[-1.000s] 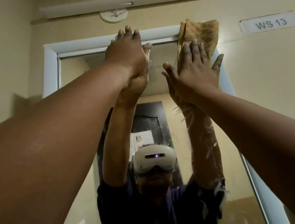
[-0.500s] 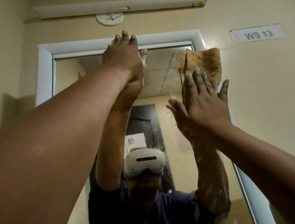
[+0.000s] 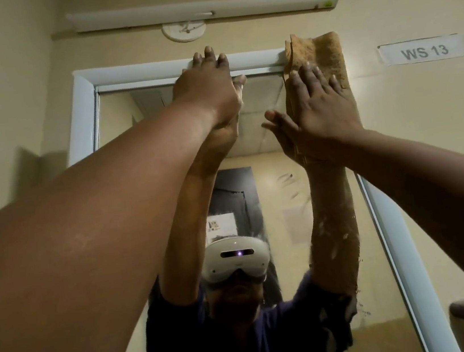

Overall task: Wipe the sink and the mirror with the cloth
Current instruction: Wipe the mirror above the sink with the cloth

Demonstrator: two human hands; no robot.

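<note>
— Cream walls fill the frame, and what hangs on them?

— A mirror point(image 3: 261, 118) in a pale frame point(image 3: 82, 113), running from the upper middle of the picture down to the bottom edge. Its glass shows a person in a dark top wearing a white headset point(image 3: 236, 257), both arms raised.

— Where is the cloth?

— The cloth point(image 3: 324, 55), tan and rough-looking, lies flat against the mirror's upper right corner. Its top edge reaches over the frame's upper rail and its right edge hangs over onto the wall.

— Which hand has it?

— The right hand point(image 3: 323, 112), right of centre. Its fingers point(image 3: 313, 81) are straight and spread, pressing the cloth flat to the glass; the thumb points left, off the cloth.

— And the other hand?

— The left hand point(image 3: 209, 89) is up at the top rail, left of the cloth and apart from it. Its fingertips lie on the rail, fairly straight, holding nothing.

— Anything else nearby?

— A long white tube light point(image 3: 201, 8) sits above the mirror, with a round white fitting point(image 3: 184, 31) just under it. A label reading "WS 13" point(image 3: 423, 51) is stuck to the wall at the upper right. White smears mark the glass over the reflected right forearm.
</note>
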